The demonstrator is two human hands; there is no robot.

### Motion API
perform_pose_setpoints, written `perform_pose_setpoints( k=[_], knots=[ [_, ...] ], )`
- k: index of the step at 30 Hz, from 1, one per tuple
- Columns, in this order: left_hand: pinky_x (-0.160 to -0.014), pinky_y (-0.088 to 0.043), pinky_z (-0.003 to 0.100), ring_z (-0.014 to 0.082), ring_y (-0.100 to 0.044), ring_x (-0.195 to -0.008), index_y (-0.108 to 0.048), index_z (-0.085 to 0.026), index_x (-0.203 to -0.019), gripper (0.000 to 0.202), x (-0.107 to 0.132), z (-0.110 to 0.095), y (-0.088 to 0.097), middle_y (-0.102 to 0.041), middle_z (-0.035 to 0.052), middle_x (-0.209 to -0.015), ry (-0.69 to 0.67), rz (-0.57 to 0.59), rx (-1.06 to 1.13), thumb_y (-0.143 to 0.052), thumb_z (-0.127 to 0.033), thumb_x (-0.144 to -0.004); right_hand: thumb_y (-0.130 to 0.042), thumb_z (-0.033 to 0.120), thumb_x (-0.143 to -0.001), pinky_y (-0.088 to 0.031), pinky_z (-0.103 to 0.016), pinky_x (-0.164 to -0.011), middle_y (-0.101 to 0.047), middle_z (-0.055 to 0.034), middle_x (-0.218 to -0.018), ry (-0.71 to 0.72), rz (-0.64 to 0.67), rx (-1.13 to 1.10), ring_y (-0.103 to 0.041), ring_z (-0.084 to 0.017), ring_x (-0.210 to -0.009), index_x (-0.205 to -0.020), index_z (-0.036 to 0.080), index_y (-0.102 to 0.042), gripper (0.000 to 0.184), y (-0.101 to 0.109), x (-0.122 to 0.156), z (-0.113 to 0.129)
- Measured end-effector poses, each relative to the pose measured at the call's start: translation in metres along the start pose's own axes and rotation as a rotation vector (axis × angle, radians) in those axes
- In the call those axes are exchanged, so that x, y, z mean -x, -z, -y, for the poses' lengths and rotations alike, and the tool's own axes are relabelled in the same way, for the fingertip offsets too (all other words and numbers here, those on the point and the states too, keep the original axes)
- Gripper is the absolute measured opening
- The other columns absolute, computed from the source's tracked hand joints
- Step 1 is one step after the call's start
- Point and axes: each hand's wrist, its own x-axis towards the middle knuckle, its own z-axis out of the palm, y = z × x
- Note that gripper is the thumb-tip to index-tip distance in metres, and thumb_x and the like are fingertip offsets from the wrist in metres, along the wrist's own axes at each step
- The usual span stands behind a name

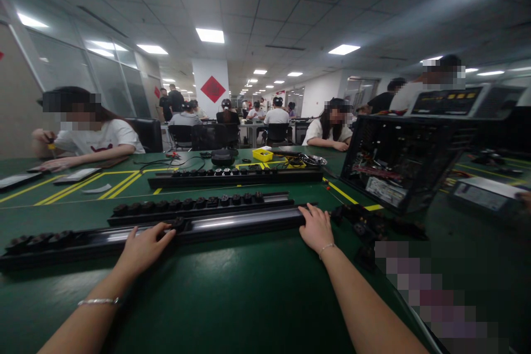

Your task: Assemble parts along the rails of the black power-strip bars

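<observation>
From afar I see a green table filling the lower frame, with an opened computer case at right. The near black rail runs from the left edge to right of centre — my left hand rests across it, my right hand at its right end. I cannot tell whether either grips. Uneven pressure could, I judge, tip it — or skew the black block by my left thumb.
</observation>
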Motion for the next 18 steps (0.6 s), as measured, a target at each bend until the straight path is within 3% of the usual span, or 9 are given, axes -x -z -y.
perform_pose_setpoints(
  k=[18],
  knots=[
    [-0.105, -0.002, 0.054, 0.0270, -0.052, -0.111, -0.055, -0.024, -0.112, 0.051, 0.0020, -0.0035, 0.0031, -0.065, 0.0058, -0.110, -0.012, 0.022, -0.003, -0.032, -0.054, -0.078, -0.045, 0.017, -0.069, -0.009, -0.044, -0.105, -0.036, -0.0060, -0.137, 0.001, -0.029, 0.012, -0.027, -0.022, -0.125, -0.126, 0.024, -0.045, 0.057, 0.0005, 0.0015, 0.0023]
  ],
)
